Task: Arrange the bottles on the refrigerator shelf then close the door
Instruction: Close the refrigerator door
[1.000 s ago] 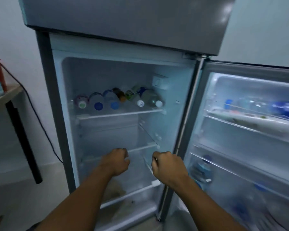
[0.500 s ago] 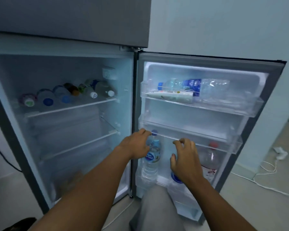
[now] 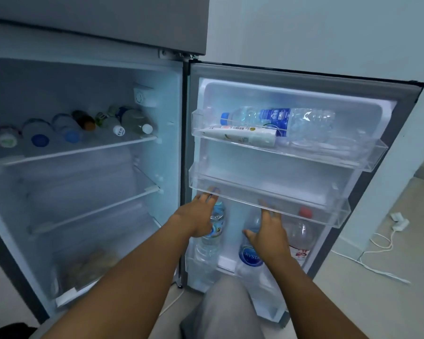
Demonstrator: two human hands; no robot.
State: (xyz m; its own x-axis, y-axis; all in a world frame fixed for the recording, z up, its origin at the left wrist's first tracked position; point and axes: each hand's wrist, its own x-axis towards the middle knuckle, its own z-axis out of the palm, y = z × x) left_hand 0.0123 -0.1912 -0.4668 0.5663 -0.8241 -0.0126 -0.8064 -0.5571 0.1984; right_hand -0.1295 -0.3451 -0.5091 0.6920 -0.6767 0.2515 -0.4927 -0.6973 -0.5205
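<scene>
The refrigerator door stands open on the right. Three upright bottles stand in its bottom bin: a slim water bottle, a blue-labelled bottle and a red-capped bottle. My left hand lies against the slim bottle's left side with fingers stretched towards its cap. My right hand hovers over the blue-labelled bottle with fingers spread. Neither hand is closed around a bottle. Several bottles lie on the top inner shelf.
The top door bin holds a lying water bottle and a white tube. The middle door bin overhangs my fingers. My knee is below the door. White cables lie on the floor at right.
My view swung from the fridge interior to the door. Both hands moved from the inner shelves to the bottom door bin, and their fingers have opened out over the bottles.
</scene>
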